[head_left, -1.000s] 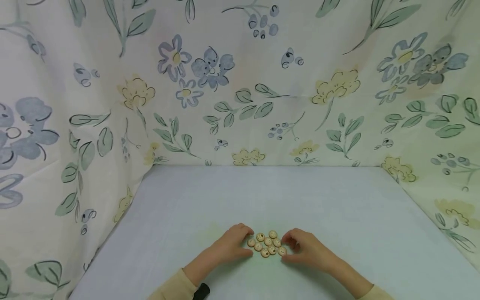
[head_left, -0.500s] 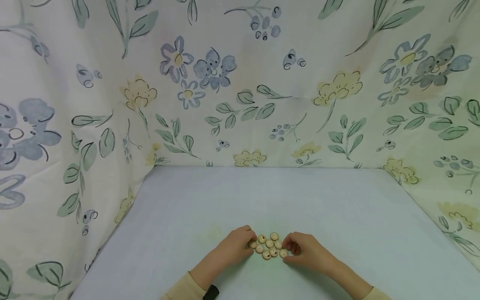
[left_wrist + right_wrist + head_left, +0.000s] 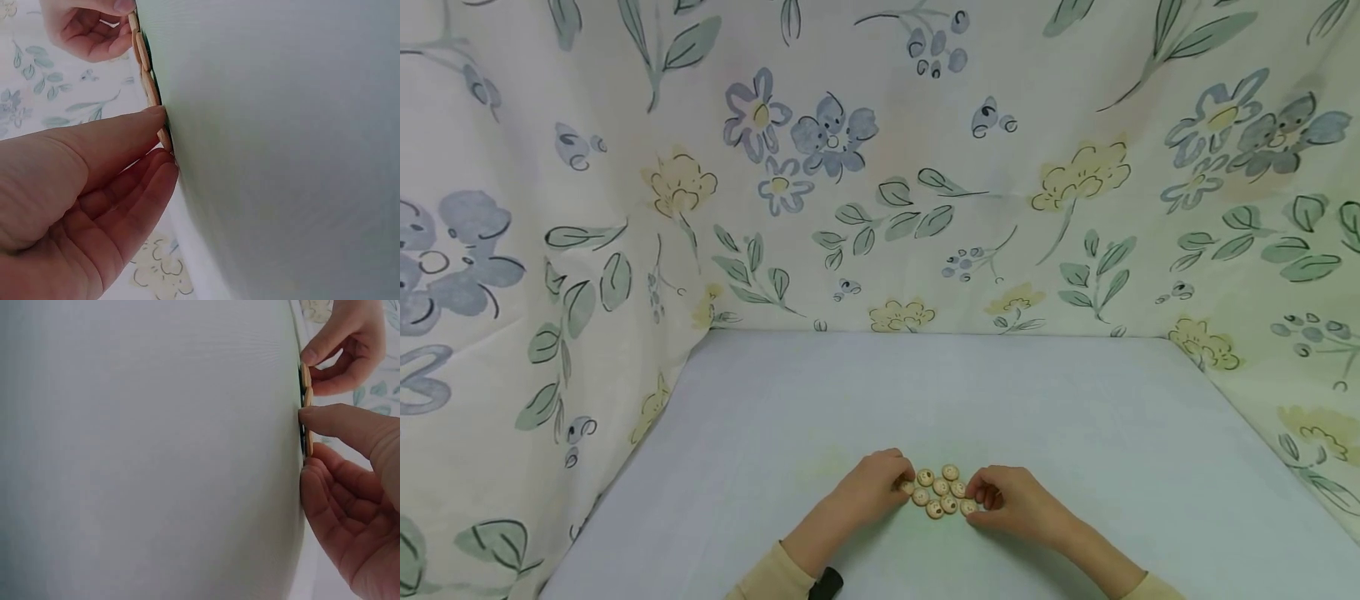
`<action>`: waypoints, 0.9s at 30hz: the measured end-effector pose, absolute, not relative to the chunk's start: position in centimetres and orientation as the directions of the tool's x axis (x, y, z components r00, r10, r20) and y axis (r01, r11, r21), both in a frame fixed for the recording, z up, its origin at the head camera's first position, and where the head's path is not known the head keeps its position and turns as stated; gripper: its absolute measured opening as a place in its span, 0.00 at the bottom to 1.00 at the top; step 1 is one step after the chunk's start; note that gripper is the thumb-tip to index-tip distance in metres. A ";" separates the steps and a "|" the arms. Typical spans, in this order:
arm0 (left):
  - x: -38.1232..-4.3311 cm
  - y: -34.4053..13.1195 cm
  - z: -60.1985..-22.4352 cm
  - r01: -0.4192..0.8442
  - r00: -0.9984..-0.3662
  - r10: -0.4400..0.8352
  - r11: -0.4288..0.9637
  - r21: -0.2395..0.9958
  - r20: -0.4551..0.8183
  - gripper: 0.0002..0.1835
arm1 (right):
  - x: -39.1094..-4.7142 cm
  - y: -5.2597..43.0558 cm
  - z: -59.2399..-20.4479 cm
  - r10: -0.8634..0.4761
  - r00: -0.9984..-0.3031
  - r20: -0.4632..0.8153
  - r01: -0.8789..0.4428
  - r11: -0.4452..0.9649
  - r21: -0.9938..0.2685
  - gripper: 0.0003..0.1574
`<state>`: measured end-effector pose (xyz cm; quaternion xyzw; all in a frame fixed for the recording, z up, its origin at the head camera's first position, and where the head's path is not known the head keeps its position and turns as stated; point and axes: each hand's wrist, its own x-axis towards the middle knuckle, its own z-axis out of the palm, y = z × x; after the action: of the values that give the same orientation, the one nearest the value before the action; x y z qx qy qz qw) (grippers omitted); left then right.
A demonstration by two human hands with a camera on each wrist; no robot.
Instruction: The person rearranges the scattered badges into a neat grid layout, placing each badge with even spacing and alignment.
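Several small, round wooden discs (image 3: 942, 486) with dark face-like markings lie flat in a tight cluster near the front of the table. At the cluster's left end my left hand (image 3: 868, 487) pinches the outermost disc (image 3: 165, 139) between thumb and fingers, partly hiding it in the head view. Opposite it, my right hand (image 3: 1018, 504) holds the edge of the rightmost disc (image 3: 968, 507) with thumb and curled fingers. Seen edge-on in the right wrist view, thin discs (image 3: 309, 440) sit between the right hand's thumb and fingers. Both hands rest low at the tabletop.
A pale cloth-like tabletop (image 3: 925, 392) spreads out behind and beside the hands. Floral fabric (image 3: 880, 167) hangs along the back and both sides. Below the left forearm a black object (image 3: 826, 583) shows, probably strapped to the wrist.
The left hand has moved slightly right, and its thumb and fingers have closed on the leftmost disc. The right hand stays at the right end. The head view has shifted a little.
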<state>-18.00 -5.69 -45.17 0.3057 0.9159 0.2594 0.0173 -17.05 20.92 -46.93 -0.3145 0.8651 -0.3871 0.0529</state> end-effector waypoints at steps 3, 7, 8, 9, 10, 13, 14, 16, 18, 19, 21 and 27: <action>-18.2 -5.9 -45.1 0.538 -0.813 0.572 0.662 0.522 0.112 0.09 | -17.1 20.9 -46.7 -0.588 -0.796 0.147 -0.505 0.509 -0.698 0.13; -18.4 -6.2 -45.2 0.523 -0.811 0.577 0.648 0.554 0.091 0.08 | -17.3 20.9 -46.4 -0.594 -0.793 0.136 -0.504 0.512 -0.696 0.12; -18.5 -6.2 -45.2 0.519 -0.812 0.577 0.645 0.561 0.088 0.08 | -17.4 20.9 -46.3 -0.595 -0.793 0.133 -0.503 0.515 -0.694 0.12; -18.5 -6.3 -45.3 0.514 -0.813 0.576 0.640 0.572 0.086 0.08 | -17.4 20.9 -46.2 -0.596 -0.792 0.132 -0.504 0.516 -0.693 0.12; -18.6 -6.3 -45.4 0.509 -0.814 0.575 0.635 0.581 0.085 0.09 | -17.5 20.9 -46.1 -0.598 -0.791 0.131 -0.505 0.517 -0.692 0.11; -18.6 -6.4 -45.6 0.493 -0.816 0.571 0.615 0.615 0.084 0.09 | -18.1 20.9 -45.8 -0.593 -0.796 0.121 -0.497 0.526 -0.690 0.11; -18.7 -6.4 -45.6 0.486 -0.818 0.570 0.607 0.629 0.082 0.09 | -18.3 21.0 -45.8 -0.591 -0.799 0.115 -0.491 0.529 -0.692 0.12; -18.7 -6.4 -45.7 0.473 -0.820 0.567 0.593 0.652 0.079 0.09 | -19.0 21.0 -45.7 -0.588 -0.802 0.112 -0.486 0.532 -0.694 0.12; -18.7 -6.5 -45.7 0.459 -0.824 0.562 0.584 0.669 0.075 0.09 | -19.8 21.0 -45.6 -0.584 -0.804 0.110 -0.484 0.535 -0.692 0.12; -18.7 -6.5 -45.7 0.454 -0.825 0.560 0.581 0.676 0.072 0.09 | -20.3 20.9 -45.6 -0.583 -0.804 0.115 -0.489 0.538 -0.686 0.12; -18.7 -6.5 -45.6 0.450 -0.826 0.559 0.581 0.678 0.070 0.09 | -21.5 20.7 -45.6 -0.571 -0.811 0.123 -0.491 0.553 -0.673 0.12; -18.8 -6.5 -45.6 0.458 -0.824 0.562 0.584 0.670 0.072 0.09 | -25.8 19.0 -45.5 -0.525 -0.840 0.134 -0.484 0.615 -0.623 0.10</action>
<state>-18.81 -6.50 -45.58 0.2874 0.8870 0.3538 0.0739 -25.77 19.04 -45.51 -0.2809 0.8981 -0.3370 0.0307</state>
